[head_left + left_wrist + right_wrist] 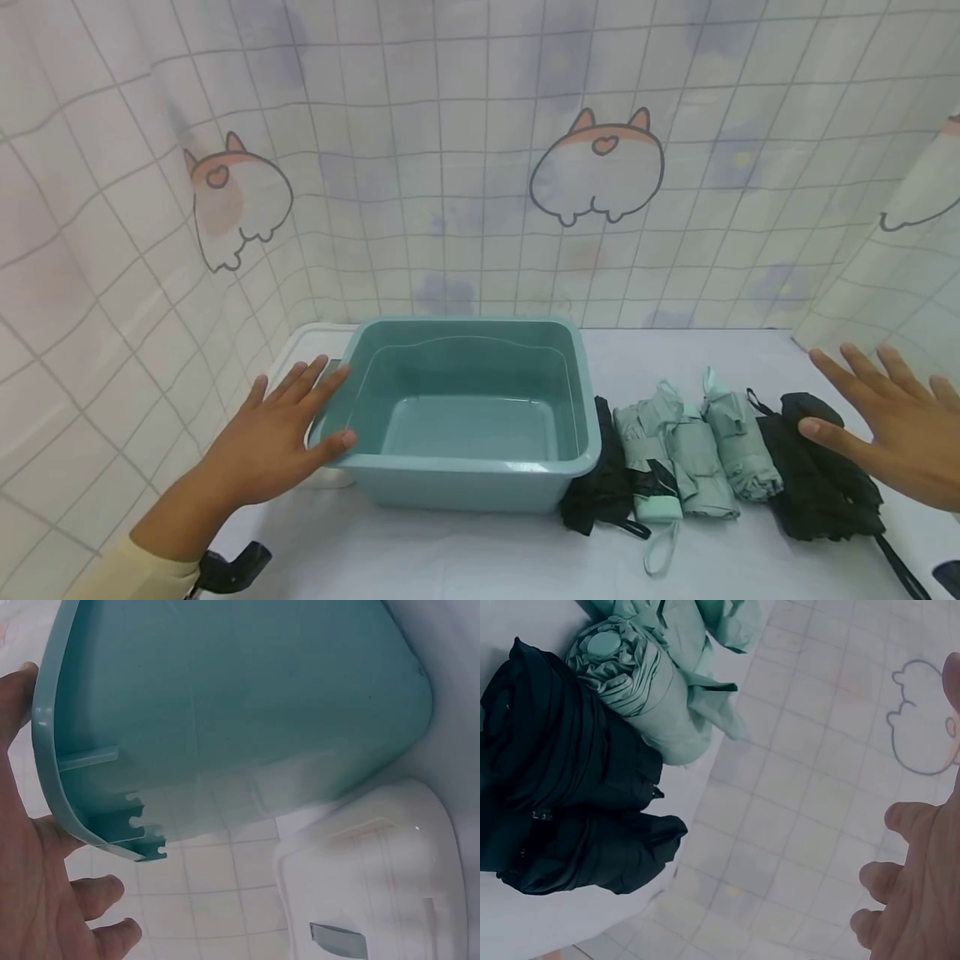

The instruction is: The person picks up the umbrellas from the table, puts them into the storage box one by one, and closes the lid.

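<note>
A teal plastic basin (465,487) sits on the white surface. My left hand (273,442) has its fingers spread over the basin's left rim, thumb at the front corner; in the left wrist view the hand (34,885) lies along the rim's outer edge. To the right, several folded umbrellas lie side by side: mint green ones (699,467) in the middle, a black one (600,487) beside the basin and black ones (817,479) at the right end. Above these last, my right hand (896,429) hovers with fingers spread, holding nothing.
Behind and left of the basin is a white plastic piece (375,862) with a grey tab. A gridded curtain (480,183) with cartoon animals hangs behind and along both sides. A mint wrist strap (662,550) trails toward the front.
</note>
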Available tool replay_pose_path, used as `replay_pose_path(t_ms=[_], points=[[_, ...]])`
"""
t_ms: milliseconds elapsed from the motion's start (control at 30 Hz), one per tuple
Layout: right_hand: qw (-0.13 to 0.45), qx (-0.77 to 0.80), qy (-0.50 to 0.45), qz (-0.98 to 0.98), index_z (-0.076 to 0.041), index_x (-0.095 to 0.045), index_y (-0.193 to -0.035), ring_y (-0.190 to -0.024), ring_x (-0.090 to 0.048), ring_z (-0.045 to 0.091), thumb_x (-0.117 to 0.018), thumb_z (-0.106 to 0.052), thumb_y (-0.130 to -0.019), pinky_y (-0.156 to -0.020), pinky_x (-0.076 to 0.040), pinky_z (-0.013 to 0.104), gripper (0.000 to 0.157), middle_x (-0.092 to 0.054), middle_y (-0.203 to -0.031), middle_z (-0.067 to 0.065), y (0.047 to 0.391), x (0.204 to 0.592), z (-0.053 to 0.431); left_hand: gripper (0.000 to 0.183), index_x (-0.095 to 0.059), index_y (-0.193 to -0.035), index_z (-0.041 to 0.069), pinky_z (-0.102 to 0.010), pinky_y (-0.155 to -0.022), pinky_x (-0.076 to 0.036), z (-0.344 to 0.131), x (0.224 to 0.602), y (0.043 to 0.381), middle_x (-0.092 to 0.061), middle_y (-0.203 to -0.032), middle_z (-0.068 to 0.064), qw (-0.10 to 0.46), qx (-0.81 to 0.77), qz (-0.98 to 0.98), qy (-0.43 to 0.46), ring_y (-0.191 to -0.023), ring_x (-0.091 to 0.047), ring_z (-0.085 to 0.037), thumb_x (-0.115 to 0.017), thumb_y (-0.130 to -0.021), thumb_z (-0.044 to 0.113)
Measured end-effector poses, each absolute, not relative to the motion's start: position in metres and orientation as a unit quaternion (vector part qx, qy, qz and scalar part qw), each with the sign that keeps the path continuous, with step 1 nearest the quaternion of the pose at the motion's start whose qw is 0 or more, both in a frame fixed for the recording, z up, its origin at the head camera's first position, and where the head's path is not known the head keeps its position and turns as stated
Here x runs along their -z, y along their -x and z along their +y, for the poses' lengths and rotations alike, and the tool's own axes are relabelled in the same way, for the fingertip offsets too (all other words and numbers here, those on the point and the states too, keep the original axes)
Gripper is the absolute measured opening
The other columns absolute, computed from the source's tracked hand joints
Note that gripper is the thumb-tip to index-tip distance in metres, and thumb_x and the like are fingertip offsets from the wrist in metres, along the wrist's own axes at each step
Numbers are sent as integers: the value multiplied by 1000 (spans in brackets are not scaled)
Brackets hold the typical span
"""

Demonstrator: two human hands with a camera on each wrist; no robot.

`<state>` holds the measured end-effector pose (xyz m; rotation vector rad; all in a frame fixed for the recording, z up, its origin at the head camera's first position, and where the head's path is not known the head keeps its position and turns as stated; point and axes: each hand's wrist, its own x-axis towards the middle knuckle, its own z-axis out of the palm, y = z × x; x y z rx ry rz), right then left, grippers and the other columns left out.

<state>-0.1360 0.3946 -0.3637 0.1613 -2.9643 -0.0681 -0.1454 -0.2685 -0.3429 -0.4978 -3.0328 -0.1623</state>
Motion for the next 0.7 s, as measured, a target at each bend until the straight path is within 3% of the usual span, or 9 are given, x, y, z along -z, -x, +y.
replay_pose_path(t_ms=[367, 533, 700], points=[[82, 7, -47, -996, -10, 11, -162, -144, 11, 60, -48, -73, -95, -107, 13, 73, 109, 3, -160, 38, 136, 368, 402, 87, -29, -164, 17, -73, -112, -14, -270, 354, 144, -30, -164, -16, 36, 65, -985, 155, -149, -26, -46, -48, -97, 70], [57, -3, -39, -998, -6, 9, -162, -143, 7, 62, -47, -70, -98, -102, -1, 81, 107, 0, -158, 41, 135, 366, 406, 84, -29, -163, 16, -73, -111, -20, -268, 358, 142, -37, -161, -18, 46, 95, -983, 153, -143, -37, -47, -51, -99, 65], [20, -15, -34, -999, 0, 5, -161, -137, -12, 67, -47, -67, -100, -96, -15, 83, 104, -8, -155, 44, 135, 363, 412, 84, -25, -164, 15, -73, -106, -29, -268, 363, 142, -41, -157, -22, 46, 127, -980, 149, -135, -47, -49, -52, -100, 62]])
